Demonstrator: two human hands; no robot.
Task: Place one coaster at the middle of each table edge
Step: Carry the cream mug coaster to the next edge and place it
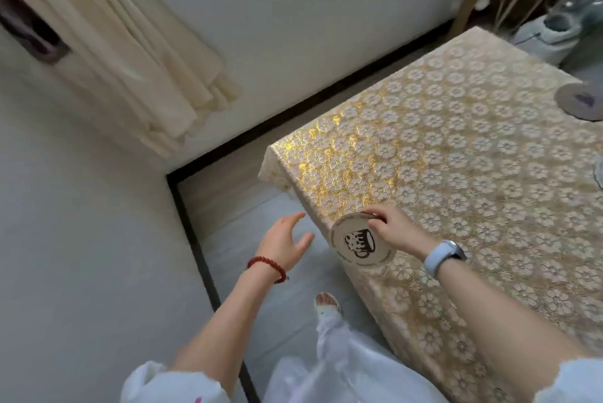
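The right hand [393,229] pinches a round coaster [360,242] by its upper rim, fingers curled over the far edge and thumb on the near face. The coaster is tilted, its printed face with a dark mug drawing turned up toward the person. It may be more than one disc stacked; the rim is too blurred to tell. The coaster sits over the near-left edge of the table [456,154]; whether its lower rim touches the cloth cannot be told.

Just behind the grip, a pale blue watch [442,255] wraps the right wrist. To the left of the grip, clear of the coaster and beyond the table edge, the left hand [285,242] hangs spread and empty, fingers loosely extended over the floor. A red bead bracelet [266,267] circles that wrist.

Under and beyond the grip, a gold and white flower-patterned tablecloth [375,154] covers the table and drapes over its edges. Well away from the grip, at the far right edge of the table, a grey round coaster [579,104] lies flat. Below the grip, a foot in a white sandal [328,303] stands on the floor. Far left of the grip, cream curtains [137,60] hang against the wall.
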